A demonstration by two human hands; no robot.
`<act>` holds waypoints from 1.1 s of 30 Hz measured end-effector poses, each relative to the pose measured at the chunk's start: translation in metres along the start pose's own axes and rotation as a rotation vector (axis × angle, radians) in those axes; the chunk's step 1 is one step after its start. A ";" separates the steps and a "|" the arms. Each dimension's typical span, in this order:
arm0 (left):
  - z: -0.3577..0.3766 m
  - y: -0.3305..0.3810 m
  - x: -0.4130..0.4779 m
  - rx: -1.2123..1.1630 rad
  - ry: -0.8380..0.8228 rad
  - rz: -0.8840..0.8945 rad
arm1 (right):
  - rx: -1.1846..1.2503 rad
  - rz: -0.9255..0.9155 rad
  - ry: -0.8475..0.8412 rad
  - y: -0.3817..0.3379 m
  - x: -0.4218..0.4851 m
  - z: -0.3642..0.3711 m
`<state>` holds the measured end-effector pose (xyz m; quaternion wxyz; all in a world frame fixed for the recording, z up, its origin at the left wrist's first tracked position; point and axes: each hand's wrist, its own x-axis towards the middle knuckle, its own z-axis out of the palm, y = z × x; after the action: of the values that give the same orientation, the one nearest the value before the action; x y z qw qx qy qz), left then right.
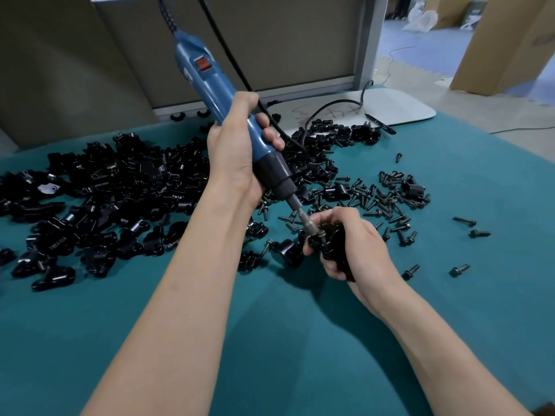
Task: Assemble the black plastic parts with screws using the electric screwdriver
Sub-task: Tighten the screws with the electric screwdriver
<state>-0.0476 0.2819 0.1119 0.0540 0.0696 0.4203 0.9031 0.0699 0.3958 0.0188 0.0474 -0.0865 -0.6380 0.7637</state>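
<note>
Head view, looking down on a green mat [300, 340].

Left hand [237, 151]: fingers and thumb curled tightly round the lower barrel of the blue electric screwdriver [210, 85], no gap in the grip. Tool held tilted, red switch facing the camera, top leaning away to the left, bit [303, 217] pointing down and to the right.

Right hand [357, 247]: fingers wrapped closely round a black plastic part [333, 244], held just right of the mat's centre (whether resting on the mat or raised off it, not discernible). Bit tip seated on a screw [320, 234] at the upper left edge of that part, beside the thumb.

Behind and left of both hands: large heap of black plastic parts [120, 187], spread across the far left of the mat. Right of the heap, just beyond the right hand: scatter of loose screws [387, 199], a few lying well apart towards the right edge.

Black cable [228, 55] running down behind the left hand into the heap. White board [390, 106] at the far edge of the mat; cardboard box [504, 40] standing on the floor at upper right.
</note>
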 end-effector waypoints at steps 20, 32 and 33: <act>0.008 -0.011 -0.014 0.113 0.010 0.193 | -0.346 -0.165 0.246 0.009 -0.005 0.008; -0.006 -0.004 -0.021 0.115 0.062 0.234 | -0.471 -0.116 0.246 0.006 -0.004 0.008; -0.007 -0.005 -0.021 0.115 0.075 0.234 | -0.493 -0.123 0.250 0.007 -0.004 0.008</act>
<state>-0.0275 0.2762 0.1017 -0.0716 0.0874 0.4621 0.8796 0.0723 0.3861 0.0139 0.1496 -0.1498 -0.7977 0.5647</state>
